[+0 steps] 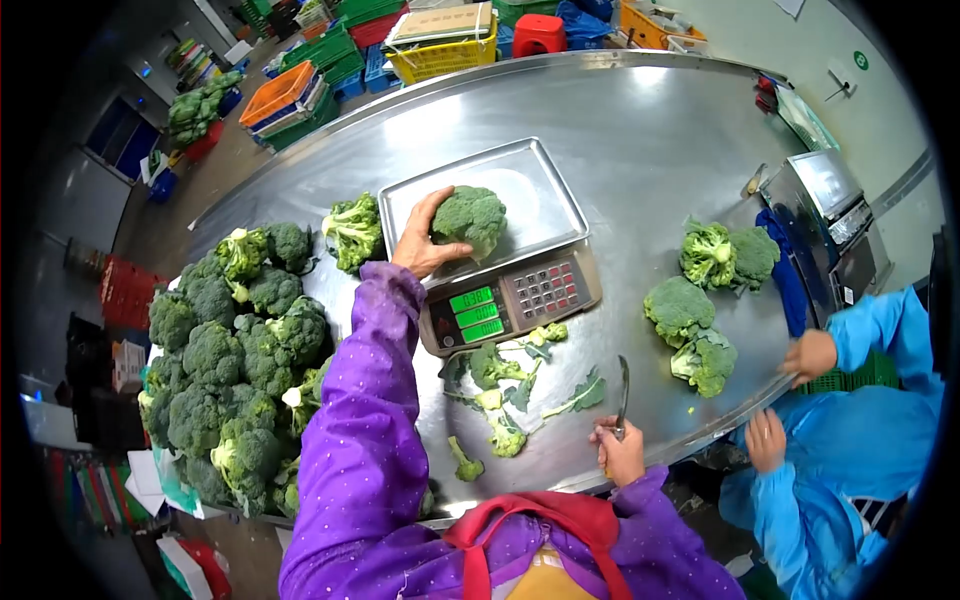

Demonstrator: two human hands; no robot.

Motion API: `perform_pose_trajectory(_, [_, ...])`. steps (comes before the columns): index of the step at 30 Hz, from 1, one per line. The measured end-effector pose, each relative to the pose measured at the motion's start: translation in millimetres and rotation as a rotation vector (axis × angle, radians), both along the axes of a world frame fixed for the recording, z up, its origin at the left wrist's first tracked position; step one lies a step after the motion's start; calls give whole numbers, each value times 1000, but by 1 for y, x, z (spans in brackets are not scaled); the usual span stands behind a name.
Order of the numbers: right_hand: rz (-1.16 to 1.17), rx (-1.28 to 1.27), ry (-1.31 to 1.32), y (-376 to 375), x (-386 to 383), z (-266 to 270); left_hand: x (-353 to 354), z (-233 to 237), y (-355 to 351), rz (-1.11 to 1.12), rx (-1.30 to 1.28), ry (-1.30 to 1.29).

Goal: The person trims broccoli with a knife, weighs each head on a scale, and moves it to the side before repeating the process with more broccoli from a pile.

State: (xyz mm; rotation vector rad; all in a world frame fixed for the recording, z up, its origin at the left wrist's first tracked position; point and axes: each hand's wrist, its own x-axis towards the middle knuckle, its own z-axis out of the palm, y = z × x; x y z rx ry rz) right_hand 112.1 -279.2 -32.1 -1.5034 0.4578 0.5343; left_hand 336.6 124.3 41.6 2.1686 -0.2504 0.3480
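My left hand (424,243) grips a head of broccoli (470,218) over the steel pan (540,190) of a digital scale. Green digits glow on the scale's display (478,313), but I cannot read them all surely. In my right hand (620,452) is a small knife (624,385), its blade pointing away from me. Between that hand and the scale lie broccoli trimmings (490,370) and loose leaves (583,392). Another broccoli (352,232) rests just left of the pan.
A big heap of broccoli (235,360) covers the table's left end. Several more heads (690,310) sit on the right. A co-worker in blue sleeves (880,330) stands at the right edge, hands near the table's rim. Crates (440,62) are stacked beyond the metal table (640,130).
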Motion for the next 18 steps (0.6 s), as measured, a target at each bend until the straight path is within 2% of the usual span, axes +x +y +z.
perform_pose_trajectory(6, [79, 7, -79, 19, 34, 29, -8, 5, -8, 132, 18, -43])
perform_pose_trajectory(9, [-6, 71, -188, 48, 76, 67, -37, 23, -38, 144, -14, -62])
perform_pose_trajectory(12, [-39, 152, -428, 81, 114, 102, -71, 15, -70, 154, -144, -72])
perform_pose_trajectory(14, [-4, 243, -395, 98, 126, 124, -94, 13, -90, 180, -199, -36])
perform_pose_trajectory(16, [2, 335, -352, 107, 126, 119, -114, 25, -110, 217, -199, -33])
perform_pose_trajectory(18, [9, 363, -333, 113, 120, 115, -125, 18, -118, 249, -112, -102])
